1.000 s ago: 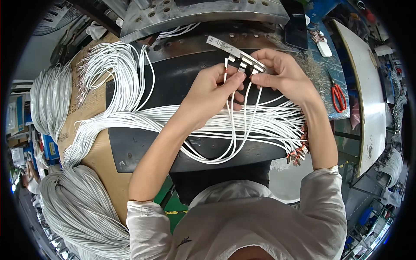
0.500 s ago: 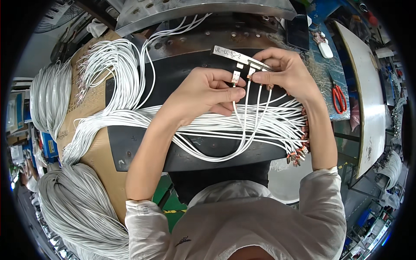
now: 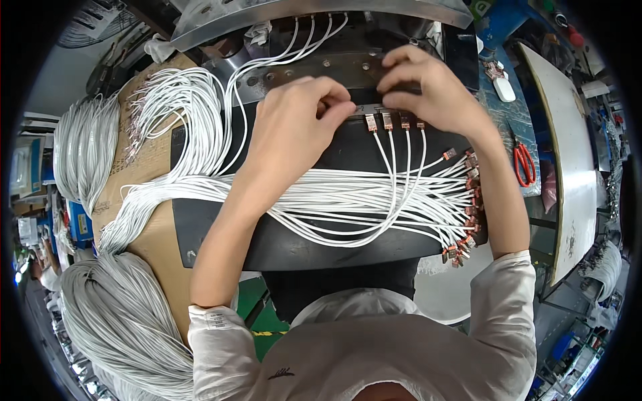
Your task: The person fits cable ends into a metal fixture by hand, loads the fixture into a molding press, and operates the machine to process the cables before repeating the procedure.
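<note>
A slim metal bar point(image 3: 368, 109) lies level at the back of the black work surface point(image 3: 321, 250). Several USB plugs point(image 3: 387, 121) on white cables stand in a row along its near edge. My left hand point(image 3: 297, 127) has thumb and forefinger closed at the bar's left end; the grip itself is partly hidden. Just above the bar's right part is my right hand point(image 3: 431, 90), fingers curled but apart, holding nothing visible. Below both hands a thick bundle of white cables point(image 3: 334, 194) runs across, its copper-coloured plug ends point(image 3: 468, 220) piled at the right.
A steel machine housing point(image 3: 321, 12) overhangs the far side, with several white cables leading under it. Big cable coils point(image 3: 120, 314) lie on brown cardboard point(image 3: 107, 184) at the left. Red-handled scissors point(image 3: 524, 166) and a white mouse-shaped object point(image 3: 503, 89) rest on the blue bench at right.
The bar with its plugs has gone from raised and tilted to level, farther back. My left hand let go of a plug and moved to the bar's left end; my right hand's fingers came off the bar.
</note>
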A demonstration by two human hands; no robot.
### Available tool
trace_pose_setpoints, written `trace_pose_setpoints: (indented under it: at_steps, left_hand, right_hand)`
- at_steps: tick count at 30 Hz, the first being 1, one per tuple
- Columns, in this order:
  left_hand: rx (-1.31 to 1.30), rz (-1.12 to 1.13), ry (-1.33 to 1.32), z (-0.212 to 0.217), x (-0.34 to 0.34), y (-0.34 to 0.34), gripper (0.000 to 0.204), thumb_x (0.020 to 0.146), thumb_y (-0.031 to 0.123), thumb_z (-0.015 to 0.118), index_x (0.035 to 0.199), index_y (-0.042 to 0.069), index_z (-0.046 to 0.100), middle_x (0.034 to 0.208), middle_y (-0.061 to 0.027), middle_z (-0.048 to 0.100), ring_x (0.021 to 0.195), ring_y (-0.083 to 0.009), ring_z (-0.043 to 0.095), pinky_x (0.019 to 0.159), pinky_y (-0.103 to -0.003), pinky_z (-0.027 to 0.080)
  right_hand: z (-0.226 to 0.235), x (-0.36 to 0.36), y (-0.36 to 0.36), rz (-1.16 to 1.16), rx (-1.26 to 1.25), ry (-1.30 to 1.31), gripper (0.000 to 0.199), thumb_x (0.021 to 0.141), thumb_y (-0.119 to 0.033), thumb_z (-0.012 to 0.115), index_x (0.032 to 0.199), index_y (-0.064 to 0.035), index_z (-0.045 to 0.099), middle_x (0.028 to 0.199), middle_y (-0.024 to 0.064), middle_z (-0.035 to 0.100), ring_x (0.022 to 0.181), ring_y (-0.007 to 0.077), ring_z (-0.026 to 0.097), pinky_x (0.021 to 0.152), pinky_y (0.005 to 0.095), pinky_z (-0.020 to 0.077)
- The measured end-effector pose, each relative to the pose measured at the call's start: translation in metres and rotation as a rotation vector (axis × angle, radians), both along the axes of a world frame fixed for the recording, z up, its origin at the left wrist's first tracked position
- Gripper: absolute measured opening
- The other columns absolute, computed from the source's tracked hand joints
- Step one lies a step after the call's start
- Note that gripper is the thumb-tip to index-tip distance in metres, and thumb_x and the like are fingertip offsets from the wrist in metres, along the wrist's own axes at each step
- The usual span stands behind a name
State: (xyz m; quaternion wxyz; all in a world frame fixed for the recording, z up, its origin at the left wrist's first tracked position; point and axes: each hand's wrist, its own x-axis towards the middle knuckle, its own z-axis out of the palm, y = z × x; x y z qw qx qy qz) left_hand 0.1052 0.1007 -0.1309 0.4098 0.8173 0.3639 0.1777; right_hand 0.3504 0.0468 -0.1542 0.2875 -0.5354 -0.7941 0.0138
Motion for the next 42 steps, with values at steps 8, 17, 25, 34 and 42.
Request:
trace_pose_setpoints:
  at_steps: [8,17,25,34,42]
  left_hand:
    - [1.174,0.172,0.139,-0.036,0.059,0.061,0.039,0.078,0.003,0.069,0.116,0.004,0.065,0.103,-0.0125,0.066,0.106,-0.0285,0.062,0.079,-0.045,0.054]
    - [1.069,0.065,0.093,-0.044,0.059,0.087,0.022,0.083,0.009,0.068,0.104,0.004,0.065,0.096,-0.0172,0.067,0.09,-0.0359,0.067,0.077,-0.047,0.055]
    - [0.712,-0.183,-0.303,0.012,-0.025,0.01,0.007,0.077,0.007,0.07,0.077,0.003,0.064,0.072,-0.0105,0.063,0.066,-0.0284,0.06,0.065,-0.035,0.048]
    - [0.934,0.381,0.063,0.009,-0.095,0.017,0.038,0.092,0.015,0.067,0.126,0.002,0.058,0.119,-0.0174,0.064,0.108,-0.0319,0.062,0.098,-0.041,0.044]
    - [0.723,-0.065,0.049,0.004,-0.066,-0.062,0.027,0.085,0.019,0.073,0.108,0.005,0.069,0.115,-0.0086,0.064,0.108,-0.0278,0.058,0.091,-0.041,0.042]
  right_hand:
    - [-0.024,0.069,0.138,-0.24,-0.092,0.386,0.026,0.088,-0.018,0.07,0.11,-0.0057,0.068,0.099,0.0144,0.07,0.097,0.0312,0.066,0.086,0.0408,0.0517]
    - [-0.021,0.033,0.126,-0.235,0.43,0.004,0.024,0.09,-0.018,0.067,0.109,-0.0036,0.068,0.1,0.0156,0.07,0.098,0.0343,0.065,0.087,0.0429,0.0512]
    - [0.001,0.017,0.022,-0.448,0.109,-0.027,0.029,0.09,-0.024,0.069,0.108,-0.0018,0.069,0.102,0.0184,0.068,0.094,0.0413,0.062,0.085,0.0447,0.05]
    - [0.009,0.011,-0.004,-0.228,0.035,-0.003,0.015,0.087,-0.009,0.071,0.096,0.0019,0.067,0.093,0.0159,0.066,0.084,0.0352,0.063,0.075,0.0415,0.05]
    - [0.052,0.045,-0.065,-0.08,-0.497,0.127,0.016,0.089,-0.008,0.069,0.1,0.0026,0.064,0.096,0.013,0.065,0.082,0.0278,0.064,0.074,0.038,0.0506]
